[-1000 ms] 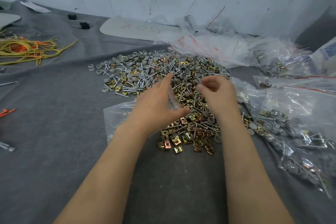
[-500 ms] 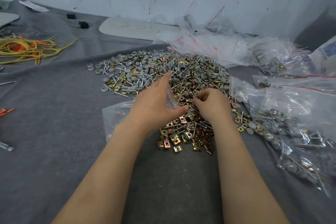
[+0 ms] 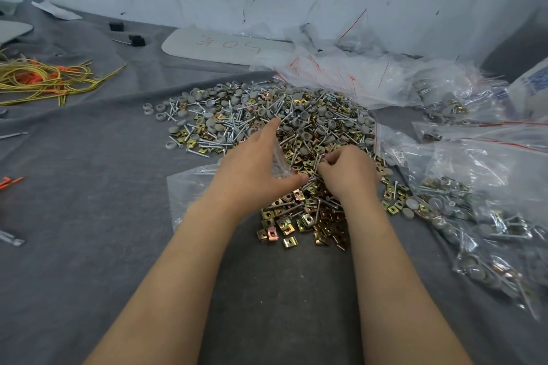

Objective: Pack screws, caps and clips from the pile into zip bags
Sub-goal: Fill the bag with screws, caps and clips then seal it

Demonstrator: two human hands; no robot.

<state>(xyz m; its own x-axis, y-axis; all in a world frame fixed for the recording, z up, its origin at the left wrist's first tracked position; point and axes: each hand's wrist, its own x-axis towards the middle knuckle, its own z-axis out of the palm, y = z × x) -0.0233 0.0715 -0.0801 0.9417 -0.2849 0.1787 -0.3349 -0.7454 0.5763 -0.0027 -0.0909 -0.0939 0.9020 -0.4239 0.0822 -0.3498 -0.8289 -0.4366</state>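
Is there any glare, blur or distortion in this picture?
Head view: soft, even light with faint shadows; white glare on the filled zip bags at right; the pile, left hand and right hand look sharp; the wide lens stretches the forearms toward the lower edge.

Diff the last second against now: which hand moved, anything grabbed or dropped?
The right hand dropped lower onto the pile and closer to the left hand, by the mouth of the zip bag, fingers curled; what they pinch is hidden. The left hand kept holding the bag open. Pile and packed bags unchanged.
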